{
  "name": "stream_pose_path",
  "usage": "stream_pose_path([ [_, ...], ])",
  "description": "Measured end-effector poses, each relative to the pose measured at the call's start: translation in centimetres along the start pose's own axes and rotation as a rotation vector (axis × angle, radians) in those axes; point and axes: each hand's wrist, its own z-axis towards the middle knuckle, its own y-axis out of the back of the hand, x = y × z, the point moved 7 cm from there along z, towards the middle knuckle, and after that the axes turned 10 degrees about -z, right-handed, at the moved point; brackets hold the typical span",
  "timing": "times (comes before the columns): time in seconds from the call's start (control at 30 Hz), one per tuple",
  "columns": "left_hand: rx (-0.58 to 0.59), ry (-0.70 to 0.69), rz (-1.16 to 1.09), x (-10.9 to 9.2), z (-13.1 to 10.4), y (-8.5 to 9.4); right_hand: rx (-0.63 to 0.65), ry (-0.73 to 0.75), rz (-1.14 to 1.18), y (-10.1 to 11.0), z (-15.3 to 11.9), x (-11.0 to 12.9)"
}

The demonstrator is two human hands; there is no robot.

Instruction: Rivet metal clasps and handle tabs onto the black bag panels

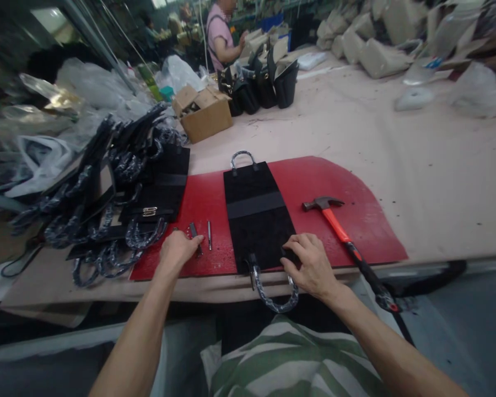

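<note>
A black bag panel lies lengthwise on the red mat, with a plastic-wrapped handle at each end. My right hand is closed at its near right corner, fingers and thumb around the black tab where the near handle joins. My left hand is low over the mat, left of the panel, thumb stretched away from the fingers. Its thumb reaches the dark metal bar; the undersides of the fingers are hidden. Right of that bar lies a slim metal punch.
A claw hammer with an orange and black handle lies at the right, its grip over the table edge. Wrapped handles and black panels are heaped at the left. Behind stand a cardboard box, black bags and a person.
</note>
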Motion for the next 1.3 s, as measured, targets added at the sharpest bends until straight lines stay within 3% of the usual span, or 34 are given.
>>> stream_pose_path([
  [0.1,0.085,0.062,-0.130,-0.1,1.2,-0.9,0.013,-0.011,-0.005,0.0,-0.1,0.0],
  [0.23,0.107,0.083,-0.333,-0.2,0.6,-1.1,0.011,-0.020,-0.005,0.0,-0.2,-0.1],
  [0.4,0.090,0.028,-0.966,-0.4,-2.2,-0.7,0.020,-0.029,0.004,-0.1,-0.2,-0.2],
  [0.53,0.110,-0.062,-1.357,-3.0,-5.2,-1.6,0.021,-0.045,0.001,-0.3,-0.2,-0.2],
  [0.63,0.200,-0.156,-1.531,-6.4,-7.4,-3.8,0.019,-0.041,0.004,-0.3,-0.2,-0.2],
  [0.73,0.268,-0.207,-1.598,-8.9,-8.9,-6.6,0.025,-0.043,0.010,-0.3,-0.2,-0.2],
  [0.87,0.242,-0.280,-1.565,-10.0,-9.6,-8.6,0.031,-0.055,0.022,-0.3,-0.2,-0.3],
  [1.3,0.169,-0.540,-1.350,-10.3,-11.0,-7.7,0.021,-0.045,0.017,-0.2,-0.2,-0.2],
])
